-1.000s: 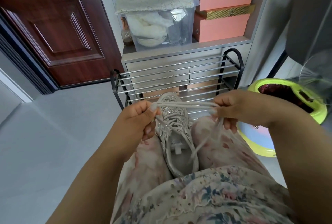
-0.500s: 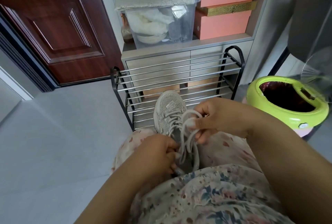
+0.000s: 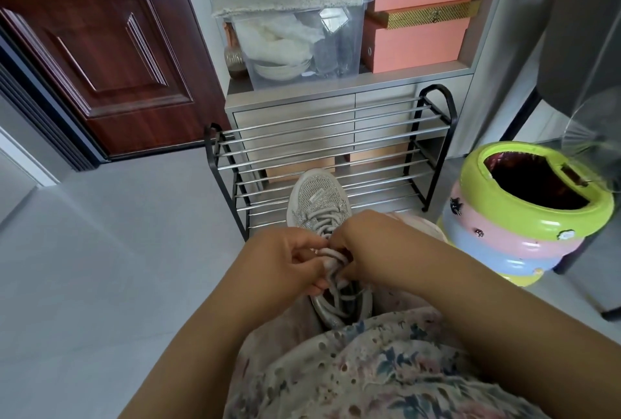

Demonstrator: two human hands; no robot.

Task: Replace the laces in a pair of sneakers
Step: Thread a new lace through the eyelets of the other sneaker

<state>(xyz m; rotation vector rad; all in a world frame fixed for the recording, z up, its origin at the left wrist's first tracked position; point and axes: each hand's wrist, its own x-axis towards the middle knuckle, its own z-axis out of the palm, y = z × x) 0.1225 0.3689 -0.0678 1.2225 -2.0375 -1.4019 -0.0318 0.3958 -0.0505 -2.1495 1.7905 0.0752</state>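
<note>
Grey mesh sneaker (image 3: 317,203) rests between your knees; your left hand (image 3: 289,259) and right hand (image 3: 364,247) both pinch its pale grey lace (image 3: 331,255).

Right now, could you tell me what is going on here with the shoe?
A seated person holds a grey sneaker between their knees, toe pointing toward a metal shoe rack. The left hand and right hand meet over its middle, each pinching the pale lace, apparently tying or tightening it. The lace is already threaded through the lower eyelets. A multicoloured bin stands at the right.
</note>
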